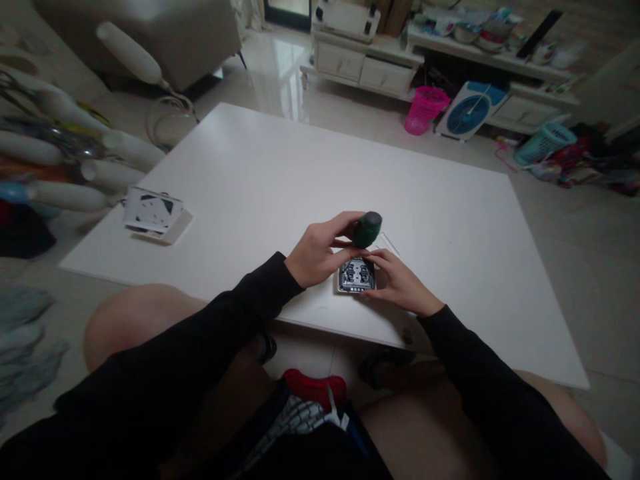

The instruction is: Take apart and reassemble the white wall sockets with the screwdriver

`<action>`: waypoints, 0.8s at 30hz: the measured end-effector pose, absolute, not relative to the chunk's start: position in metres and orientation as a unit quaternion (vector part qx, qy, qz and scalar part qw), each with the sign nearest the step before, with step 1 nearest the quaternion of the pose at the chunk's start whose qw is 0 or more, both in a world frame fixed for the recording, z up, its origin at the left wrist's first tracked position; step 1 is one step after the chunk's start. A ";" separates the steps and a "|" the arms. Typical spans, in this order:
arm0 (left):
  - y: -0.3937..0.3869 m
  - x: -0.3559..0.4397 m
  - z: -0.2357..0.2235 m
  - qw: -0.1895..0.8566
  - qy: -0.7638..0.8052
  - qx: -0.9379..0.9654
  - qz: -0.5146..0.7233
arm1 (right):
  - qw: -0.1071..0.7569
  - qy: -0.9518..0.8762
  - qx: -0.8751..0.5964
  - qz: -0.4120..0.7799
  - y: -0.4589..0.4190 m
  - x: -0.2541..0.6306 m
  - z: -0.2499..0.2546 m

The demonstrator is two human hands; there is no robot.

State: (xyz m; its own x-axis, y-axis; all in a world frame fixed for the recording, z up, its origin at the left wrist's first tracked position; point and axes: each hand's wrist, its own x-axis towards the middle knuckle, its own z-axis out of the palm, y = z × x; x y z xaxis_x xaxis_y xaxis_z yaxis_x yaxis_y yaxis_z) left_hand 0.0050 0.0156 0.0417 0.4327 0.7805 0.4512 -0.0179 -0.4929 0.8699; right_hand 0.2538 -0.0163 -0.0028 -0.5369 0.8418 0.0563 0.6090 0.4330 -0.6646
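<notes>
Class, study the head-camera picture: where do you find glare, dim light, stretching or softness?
Head view: pale reflections streak the glossy floor; head view: dim light leaves the left black sleeve with little detail; head view: the white cylinders near the left edge look stretched and soft; head view: fine parts of the square device are too small to read.

Grn-handled tool (367, 231), blk end up, near sq. wht-rimmed unit (357, 275) lying blk/silver face up on wht tbl (250, 173).

The tip of the green-handled tool (367, 230) is hidden beside the left hand (317, 250), the top edge crops the sofa (150, 37), and far-left clutter (75, 143) blurs past naming.
</notes>
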 end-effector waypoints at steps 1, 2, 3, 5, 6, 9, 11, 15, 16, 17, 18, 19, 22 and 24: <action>0.016 0.005 0.042 0.431 0.262 0.728 0.464 | 0.193 -0.824 -0.440 0.301 -0.016 0.254 -0.003; 0.016 0.005 0.041 0.431 0.263 0.728 0.463 | 0.191 -0.825 -0.439 0.301 -0.016 0.254 -0.003; 0.016 0.005 0.041 0.431 0.264 0.728 0.464 | 0.190 -0.826 -0.437 0.300 -0.016 0.254 -0.003; 0.015 0.005 0.040 0.431 0.265 0.728 0.463 | 0.190 -0.828 -0.436 0.298 -0.016 0.255 -0.004; 0.015 0.006 0.040 0.431 0.266 0.728 0.462 | 0.190 -0.828 -0.436 0.298 -0.016 0.255 -0.005; 0.015 0.006 0.039 0.432 0.267 0.730 0.457 | 0.192 -0.825 -0.437 0.302 -0.015 0.254 -0.005; 0.015 0.006 0.039 0.432 0.265 0.732 0.456 | 0.193 -0.824 -0.438 0.303 -0.015 0.254 -0.005; 0.016 0.006 0.041 0.437 0.256 0.732 0.455 | 0.187 -0.826 -0.440 0.297 -0.015 0.254 -0.005; 0.016 0.005 0.043 0.444 0.248 0.734 0.450 | 0.185 -0.827 -0.441 0.297 -0.015 0.254 -0.005; 0.017 0.004 0.044 0.450 0.240 0.739 0.441 | 0.185 -0.827 -0.441 0.297 -0.015 0.254 -0.005; 0.017 0.003 0.044 0.455 0.230 0.746 0.428 | 0.185 -0.826 -0.441 0.298 -0.015 0.254 -0.005; 0.017 0.003 0.044 0.458 0.221 0.754 0.416 | 0.186 -0.826 -0.441 0.298 -0.015 0.255 -0.005; 0.016 0.005 0.042 0.446 0.206 0.771 0.405 | 0.188 -0.825 -0.439 0.304 -0.015 0.254 -0.005; 0.016 0.007 0.039 0.432 0.215 0.771 0.415 | 0.196 -0.821 -0.438 0.310 -0.016 0.253 -0.004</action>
State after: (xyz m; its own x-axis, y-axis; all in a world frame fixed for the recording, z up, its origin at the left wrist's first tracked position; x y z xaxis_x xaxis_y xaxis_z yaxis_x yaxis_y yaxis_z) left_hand 0.0073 0.0163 0.0385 0.5629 0.6905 0.4542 -0.0275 -0.5335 0.8453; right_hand 0.2531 -0.0157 -0.0039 -0.5398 0.8403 0.0500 0.5981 0.4247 -0.6796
